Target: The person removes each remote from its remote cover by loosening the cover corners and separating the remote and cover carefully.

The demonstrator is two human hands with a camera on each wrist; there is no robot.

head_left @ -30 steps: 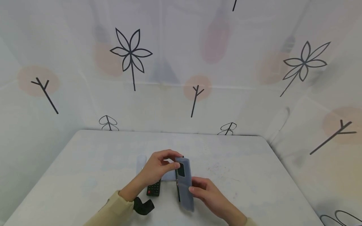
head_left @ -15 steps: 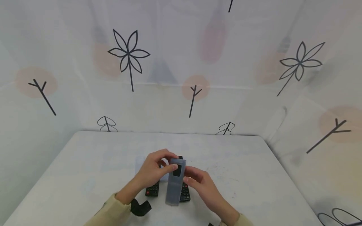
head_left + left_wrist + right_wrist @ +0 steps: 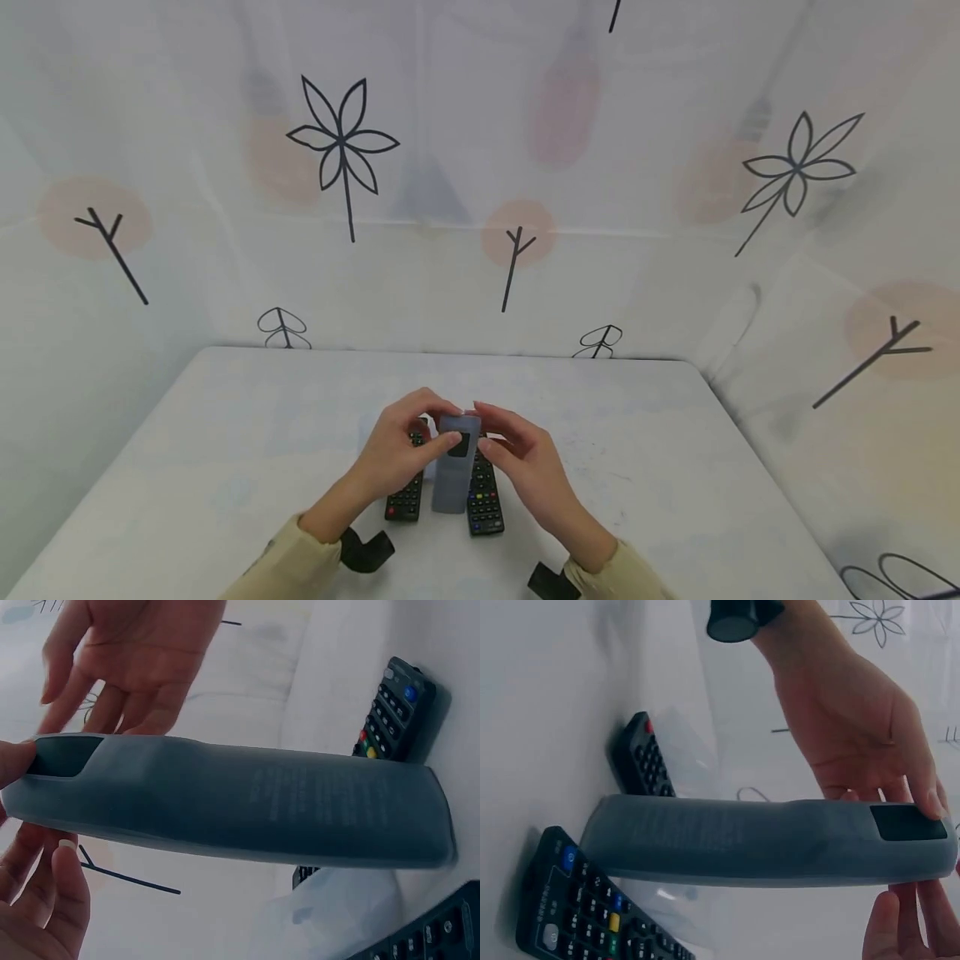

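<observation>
A grey-blue remote control (image 3: 452, 483) with a dark window near its top stands upright between my hands. My left hand (image 3: 392, 446) pinches its upper end, the thumb lying on the window and the fingers behind. At the other side, the fingers of my right hand (image 3: 534, 467) reach the top and back of the remote, while its thumb stays beside the edge. Two black remotes lie on the table, one to the left (image 3: 405, 498) with a red button, one to the right (image 3: 486, 504) with coloured buttons. Faint print shows on the grey-blue remote's face in the left wrist view.
Clear crumpled plastic (image 3: 337, 911) lies behind the remotes. The white table (image 3: 637, 450) reaches back to a patterned cloth wall (image 3: 420, 275). Black devices (image 3: 367, 552) sit at both wrists.
The grey-blue remote has shifted left and turned to face me more squarely, uncovering the right black remote. My right hand has slid from its lower side up to its top.
</observation>
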